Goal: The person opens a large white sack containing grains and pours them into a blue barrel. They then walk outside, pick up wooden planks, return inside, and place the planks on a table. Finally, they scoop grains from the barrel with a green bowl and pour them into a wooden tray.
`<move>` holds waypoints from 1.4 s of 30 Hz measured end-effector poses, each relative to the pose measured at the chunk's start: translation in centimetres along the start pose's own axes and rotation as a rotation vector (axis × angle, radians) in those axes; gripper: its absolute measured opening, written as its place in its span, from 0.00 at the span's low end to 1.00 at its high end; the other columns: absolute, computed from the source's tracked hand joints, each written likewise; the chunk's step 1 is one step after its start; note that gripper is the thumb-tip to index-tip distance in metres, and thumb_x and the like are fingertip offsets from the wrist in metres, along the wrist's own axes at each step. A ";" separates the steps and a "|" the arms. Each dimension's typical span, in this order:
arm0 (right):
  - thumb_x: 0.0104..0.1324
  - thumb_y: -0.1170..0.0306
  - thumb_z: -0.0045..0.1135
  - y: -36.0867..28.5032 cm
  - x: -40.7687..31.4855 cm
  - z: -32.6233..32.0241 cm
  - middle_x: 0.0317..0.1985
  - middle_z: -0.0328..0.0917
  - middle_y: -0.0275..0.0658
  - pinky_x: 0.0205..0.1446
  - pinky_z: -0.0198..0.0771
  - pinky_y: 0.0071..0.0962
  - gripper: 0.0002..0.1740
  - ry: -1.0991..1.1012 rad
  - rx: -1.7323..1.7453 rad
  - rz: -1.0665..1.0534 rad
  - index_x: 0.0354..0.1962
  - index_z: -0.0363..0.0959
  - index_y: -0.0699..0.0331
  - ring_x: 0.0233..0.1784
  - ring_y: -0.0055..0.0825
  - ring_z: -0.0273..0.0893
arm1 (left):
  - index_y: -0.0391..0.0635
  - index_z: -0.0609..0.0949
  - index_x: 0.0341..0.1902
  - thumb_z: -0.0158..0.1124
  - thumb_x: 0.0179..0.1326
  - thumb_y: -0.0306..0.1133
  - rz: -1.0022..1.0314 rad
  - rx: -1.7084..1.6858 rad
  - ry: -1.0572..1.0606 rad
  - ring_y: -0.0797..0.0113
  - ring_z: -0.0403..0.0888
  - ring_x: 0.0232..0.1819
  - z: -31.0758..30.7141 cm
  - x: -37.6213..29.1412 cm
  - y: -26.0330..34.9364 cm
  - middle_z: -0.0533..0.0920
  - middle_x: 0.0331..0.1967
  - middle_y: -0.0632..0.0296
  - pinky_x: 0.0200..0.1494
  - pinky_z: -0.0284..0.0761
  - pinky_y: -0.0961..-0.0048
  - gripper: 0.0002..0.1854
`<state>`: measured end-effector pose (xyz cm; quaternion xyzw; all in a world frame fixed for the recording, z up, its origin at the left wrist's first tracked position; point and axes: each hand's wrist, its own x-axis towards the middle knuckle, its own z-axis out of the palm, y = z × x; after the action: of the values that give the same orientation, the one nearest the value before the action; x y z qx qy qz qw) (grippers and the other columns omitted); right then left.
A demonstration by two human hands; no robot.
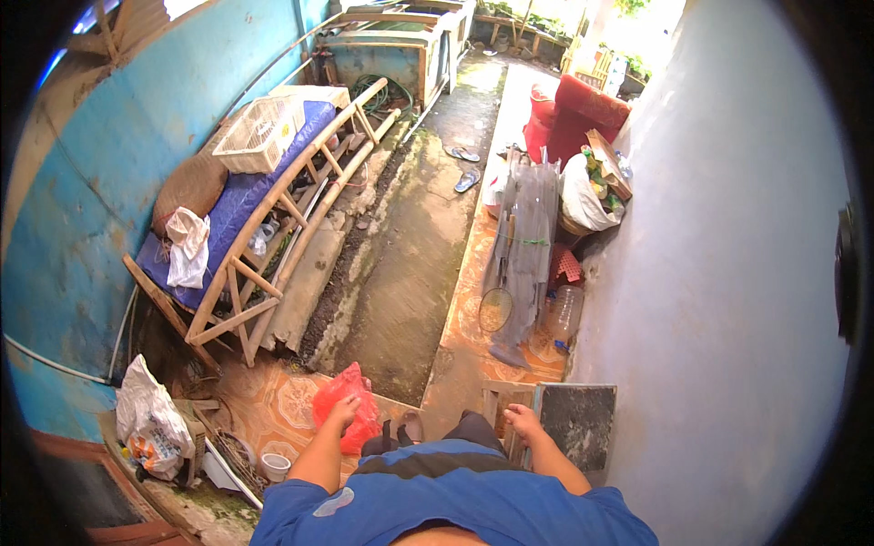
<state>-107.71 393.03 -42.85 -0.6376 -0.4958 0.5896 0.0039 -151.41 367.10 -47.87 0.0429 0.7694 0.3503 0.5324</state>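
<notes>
My left hand (345,411) grips a crumpled red plastic bag (347,396), which hangs over the patterned orange floor tiles (295,407). On the other side of my body, my right hand (523,418) is held out with its fingers partly curled, and nothing shows in it. It is beside a dark panel (577,423) with a light frame, near the wall. A small white pot (275,467) stands on the floor to the left of my left forearm.
A bamboo ladder (293,198) leans along a bench with blue tarpaulin (239,205) and a cream plastic crate (256,134). A racket (496,309) lies on grey sheeting (529,239). A white sack (151,426) is at lower left; sandals (468,180) lie on the concrete path (410,273).
</notes>
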 end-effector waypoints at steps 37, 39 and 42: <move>0.71 0.63 0.63 -33.1 41.9 -8.3 0.32 0.80 0.37 0.23 0.64 0.33 0.14 0.204 0.003 0.489 0.50 0.80 0.58 0.25 0.28 0.73 | 0.64 0.68 0.78 0.60 0.71 0.58 -0.400 -0.078 0.055 0.52 0.79 0.58 -6.1 40.4 37.1 0.78 0.67 0.51 0.56 0.76 0.51 0.34; 0.71 0.64 0.63 -38.1 42.7 -6.1 0.34 0.80 0.39 0.20 0.63 0.35 0.17 0.215 0.124 0.468 0.54 0.80 0.62 0.27 0.30 0.76 | 0.62 0.70 0.77 0.61 0.70 0.58 -0.289 -0.071 0.128 0.54 0.81 0.53 -8.1 44.2 42.0 0.82 0.62 0.54 0.49 0.77 0.50 0.34; 0.71 0.65 0.62 -45.1 46.2 -4.0 0.38 0.82 0.38 0.27 0.68 0.31 0.22 0.178 0.151 0.282 0.60 0.76 0.63 0.31 0.26 0.77 | 0.61 0.73 0.75 0.61 0.71 0.58 -0.137 0.007 0.156 0.59 0.80 0.50 -10.1 48.7 49.9 0.82 0.59 0.59 0.43 0.76 0.50 0.33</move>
<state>-141.57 447.68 -49.57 -0.7484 -0.3536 0.5610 0.0132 -196.23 420.91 -55.21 -0.0355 0.8108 0.3125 0.4936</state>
